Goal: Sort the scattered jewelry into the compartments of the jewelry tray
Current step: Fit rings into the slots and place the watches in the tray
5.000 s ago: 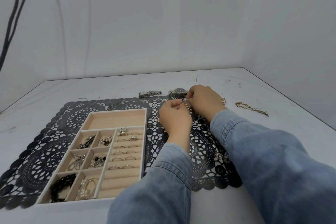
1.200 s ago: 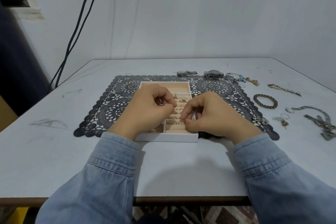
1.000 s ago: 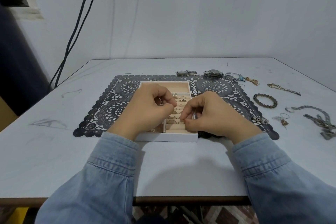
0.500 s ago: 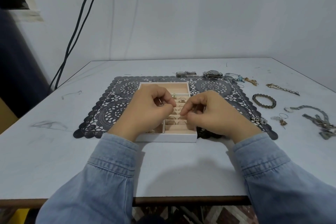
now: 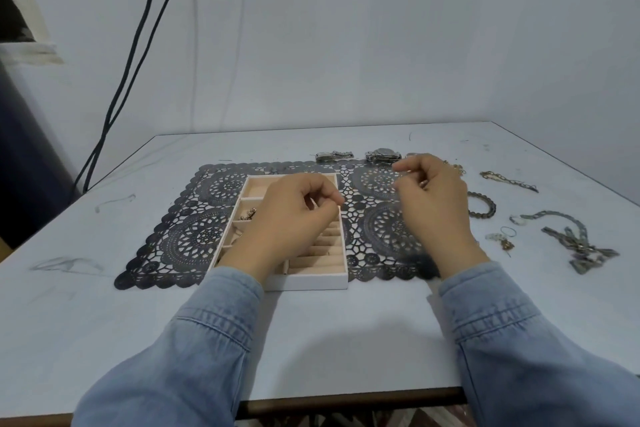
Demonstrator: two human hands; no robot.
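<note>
Beige tray (image 5: 313,282) sits on the lace mat (image 5: 194,236); my left hand (image 5: 291,218) hovers over it, fingers curled; my right hand (image 5: 433,204) is raised right of it, loosely curled; whether either holds anything I cannot tell; loose jewelry (image 5: 481,204) lies on the surface (image 5: 104,322) at right.

2 hands (image 5: 291,218) (image 5: 433,204), 1 jewelry tray (image 5: 311,282), 1 lace mat (image 5: 194,236), 2 watches far side (image 5: 334,156) (image 5: 382,154), 1 bead bracelet (image 5: 483,204) on the right.

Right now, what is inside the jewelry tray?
In the jewelry tray, a gold-coloured piece lies in a small left compartment, and the ring rolls at the near right show bare. The left hand covers the remaining compartments.
</note>
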